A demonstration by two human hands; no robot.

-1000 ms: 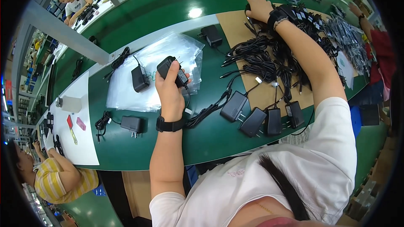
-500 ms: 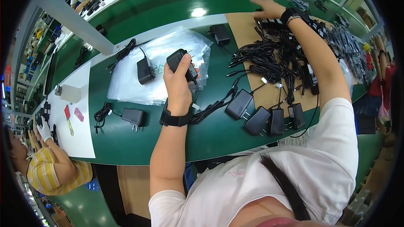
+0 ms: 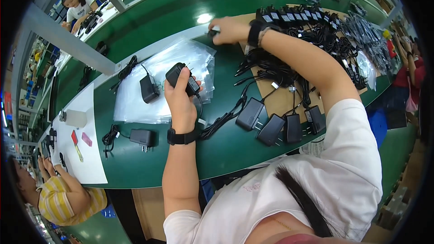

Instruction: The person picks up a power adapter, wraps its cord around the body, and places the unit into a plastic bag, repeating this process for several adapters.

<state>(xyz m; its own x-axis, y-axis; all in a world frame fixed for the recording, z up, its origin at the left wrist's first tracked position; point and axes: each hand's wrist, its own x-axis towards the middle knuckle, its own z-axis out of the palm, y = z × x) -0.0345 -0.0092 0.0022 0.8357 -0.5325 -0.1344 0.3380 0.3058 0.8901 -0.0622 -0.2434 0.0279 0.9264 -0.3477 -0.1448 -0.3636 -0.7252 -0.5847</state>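
My left hand [image 3: 181, 104] is wrapped round a black power adapter [image 3: 176, 75], held prongs up over a stack of clear plastic bags [image 3: 131, 110]; its cable hangs down past my wrist. My right hand [image 3: 231, 30] is beyond the bags' right edge, fingers closed on a black power adapter [image 3: 213, 32] that is mostly hidden. Another adapter [image 3: 148, 89] lies on the bags. To the left, one adapter [image 3: 142, 137] with a coiled cable rests on the green table. Several more adapters [image 3: 250, 114] lie right of my left forearm, near the table's front edge.
Brown cardboard [image 3: 273, 104] at the right carries a row of adapters [image 3: 289, 16] and heaps of black cables [image 3: 271, 65]. Bagged cables [image 3: 366, 40] lie beyond. A white sheet [image 3: 92, 167] at the left holds a bottle [image 3: 74, 118] and a cutter [image 3: 77, 145]. Co-workers sit left and far left.
My right hand has moved left from the far side of the cardboard and closed on the adapter lying beside the bags. The view has shifted a little; my left hand still grips its adapter.
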